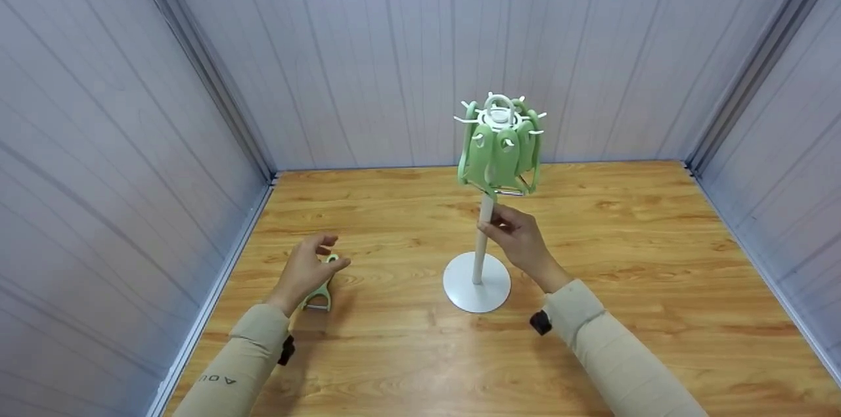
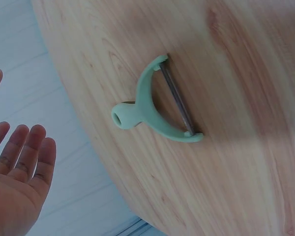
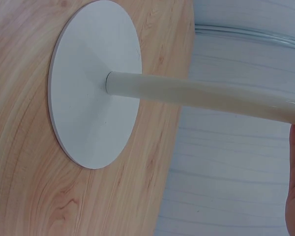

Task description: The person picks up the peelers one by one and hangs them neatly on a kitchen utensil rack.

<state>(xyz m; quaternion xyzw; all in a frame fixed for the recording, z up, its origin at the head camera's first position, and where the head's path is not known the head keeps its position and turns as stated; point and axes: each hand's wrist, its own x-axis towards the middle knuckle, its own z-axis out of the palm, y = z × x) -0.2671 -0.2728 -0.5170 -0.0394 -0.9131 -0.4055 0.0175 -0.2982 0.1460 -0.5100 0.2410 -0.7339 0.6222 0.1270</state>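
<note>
A light green Y-shaped peeler (image 2: 143, 101) with a metal blade lies on the wooden table. My left hand (image 1: 306, 274) hovers over it, fingers spread and apart from the peeler, hiding part of it in the head view. To the right stands a white rack (image 1: 480, 256) with a round base and a ring of hooks on top. Several green peelers (image 1: 484, 157) hang from the hooks by the holes in their handles. My right hand (image 1: 522, 243) pinches the pole just below them. The right wrist view shows the pole rising from the base, with only part of that hand visible.
The wooden table (image 1: 394, 351) is bounded by a grey panelled wall (image 1: 368, 56) at the back and more walls on both sides. Some hooks (image 1: 465, 119) on the rack stick out without a peeler on their tips.
</note>
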